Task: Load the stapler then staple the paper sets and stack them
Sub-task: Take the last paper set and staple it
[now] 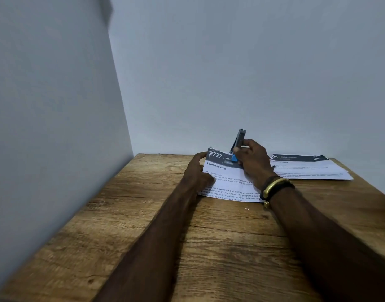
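Note:
A printed paper set (pixel 228 182) headed "2727 Lemon Juicing" lies on the wooden table (pixel 187 236) near the far wall. My left hand (pixel 197 173) grips its left edge, thumb on top of the sheet. My right hand (pixel 253 160) holds a small blue and grey stapler (pixel 237 147) over the paper's dark header, with the stapler's grey top arm tilted up and away. The stapler's lower part is partly hidden behind my fingers. A second stack of printed sheets (pixel 309 167) lies flat to the right.
Grey walls close in the table at the left and back. A tiny pale speck (pixel 246 208) lies on the wood just in front of the paper. A dark and gold band (pixel 274 188) circles my right wrist.

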Demonstrator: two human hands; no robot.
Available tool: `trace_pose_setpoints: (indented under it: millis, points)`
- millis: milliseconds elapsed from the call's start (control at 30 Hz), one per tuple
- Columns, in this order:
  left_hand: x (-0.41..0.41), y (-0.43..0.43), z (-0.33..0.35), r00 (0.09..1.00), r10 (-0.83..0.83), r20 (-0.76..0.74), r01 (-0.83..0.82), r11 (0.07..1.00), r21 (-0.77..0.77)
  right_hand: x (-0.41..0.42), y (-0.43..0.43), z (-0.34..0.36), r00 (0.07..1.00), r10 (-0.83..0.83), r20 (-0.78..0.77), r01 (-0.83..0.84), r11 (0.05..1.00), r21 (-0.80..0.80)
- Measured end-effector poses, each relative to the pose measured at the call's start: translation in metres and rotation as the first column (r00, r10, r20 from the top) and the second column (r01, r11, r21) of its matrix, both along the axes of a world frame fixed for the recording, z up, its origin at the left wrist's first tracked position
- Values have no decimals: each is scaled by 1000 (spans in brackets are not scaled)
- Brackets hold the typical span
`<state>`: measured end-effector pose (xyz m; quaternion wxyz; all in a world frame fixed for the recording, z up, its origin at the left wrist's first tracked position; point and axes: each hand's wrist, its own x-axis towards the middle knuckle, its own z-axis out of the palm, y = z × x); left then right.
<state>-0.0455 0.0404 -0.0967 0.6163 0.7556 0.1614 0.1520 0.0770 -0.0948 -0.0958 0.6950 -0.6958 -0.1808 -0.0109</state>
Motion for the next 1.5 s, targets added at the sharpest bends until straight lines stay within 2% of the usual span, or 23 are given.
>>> trace_pose_setpoints:
  millis: [600,700,800,867,967,1033,1100,1167,1267,1400,1500]
  points:
    - [-1,0,1,1000,-11,-28,12,1000,27,-9,2,5,987,-73,143,101,976,-195]
    - [1,1,-1,1000,-3,-27,4,999,36,-10,0,4,992,-52,115,70,985,-158]
    - [3,3,-4,999,40,-16,-39,998,46,-14,-1,3,997,-18,81,23,998,-52]
    - [5,4,-5,998,65,-13,-65,997,29,-16,-2,6,995,-43,92,41,999,21]
    - [5,6,-7,993,113,17,-113,993,20,-21,-6,15,986,-99,133,94,995,44]
    - [7,7,-9,986,155,64,-155,988,-5,-27,-12,20,988,-61,145,61,998,5]
    - [10,7,-11,976,197,89,-193,980,-53,-34,-22,25,985,44,169,-23,992,-127]
    - [13,7,-13,967,235,94,-227,970,-89,-41,-30,28,960,210,183,-138,930,-340]
    - [16,9,-15,962,263,78,-253,960,-121,-50,-37,33,893,434,121,-271,732,-626]
    - [17,9,-18,956,283,78,-264,946,-187,-58,-35,30,873,478,92,-154,450,-879]
    - [19,9,-19,954,292,75,-272,941,-200,-61,-31,26,873,470,131,-73,393,-917]
